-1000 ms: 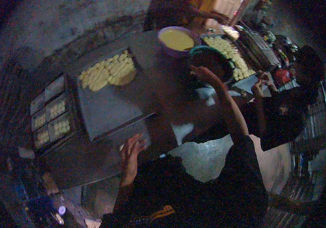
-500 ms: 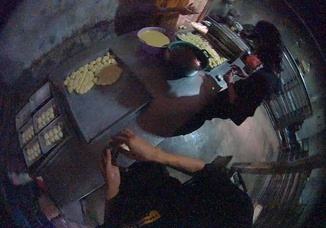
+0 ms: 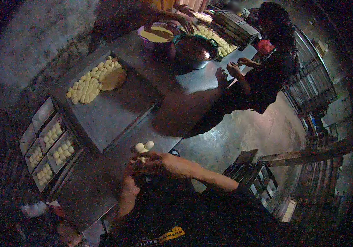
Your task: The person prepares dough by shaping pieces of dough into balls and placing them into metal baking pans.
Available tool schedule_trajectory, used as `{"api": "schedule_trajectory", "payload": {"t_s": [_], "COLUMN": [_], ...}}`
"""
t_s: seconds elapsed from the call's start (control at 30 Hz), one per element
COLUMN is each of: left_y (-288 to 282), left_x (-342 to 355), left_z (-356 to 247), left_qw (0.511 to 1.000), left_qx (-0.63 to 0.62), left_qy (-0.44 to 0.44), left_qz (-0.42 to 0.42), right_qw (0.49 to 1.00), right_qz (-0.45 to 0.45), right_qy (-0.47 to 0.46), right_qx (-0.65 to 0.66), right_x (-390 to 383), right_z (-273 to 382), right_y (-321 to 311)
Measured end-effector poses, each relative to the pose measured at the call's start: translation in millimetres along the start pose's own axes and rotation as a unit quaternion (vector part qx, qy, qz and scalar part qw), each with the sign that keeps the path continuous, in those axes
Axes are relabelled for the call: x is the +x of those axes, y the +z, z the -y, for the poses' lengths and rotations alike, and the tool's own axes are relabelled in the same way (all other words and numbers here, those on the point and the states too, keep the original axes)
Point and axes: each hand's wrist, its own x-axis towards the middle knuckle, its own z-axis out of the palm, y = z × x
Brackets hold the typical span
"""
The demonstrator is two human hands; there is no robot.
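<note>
At the near edge of the table, my right hand (image 3: 158,163) is curled with a small pale piece of dough (image 3: 142,159) showing at its fingers. My left hand (image 3: 132,176) is pressed close against it, its fingers bent and partly hidden in shadow behind the right. Just beyond my fingertips lie a few smooth dough balls (image 3: 144,146). Farther off, a large dark tray (image 3: 108,119) carries many dough pieces (image 3: 86,88) packed together, beside a brown mound of what looks like filling (image 3: 114,79).
Small square pans (image 3: 63,152), some holding dough balls, stand at the left. A basin of yellowish mixture (image 3: 158,33) and a dark pot (image 3: 195,51) sit at the far side. One co-worker (image 3: 277,61) works at the right; another person's hand (image 3: 186,25) reaches over the basin.
My hands have come together, the right turning over the dough. Dough balls now show beyond them. A person's arm has reached in over the basin, and the right co-worker's hands have lifted.
</note>
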Motion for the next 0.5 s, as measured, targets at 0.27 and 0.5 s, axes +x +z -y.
{"api": "schedule_trajectory", "payload": {"t_s": [0.27,0.5], "left_y": [46.1,26.9], "left_x": [-5.8,25.9], "left_z": [-20.7,13.8], "left_qw": [0.967,0.808], "left_qx": [0.217,0.512], "left_qy": [0.019,0.271], "left_qz": [-0.133,-0.104], "right_qw": [0.996,0.995], "right_qz": [-0.015,-0.037], "right_qy": [0.012,-0.069], "right_qx": [-0.084,0.066], "right_x": [2.7,14.3], "right_z": [17.5,-24.7], "right_y": [-16.5,-51.0]}}
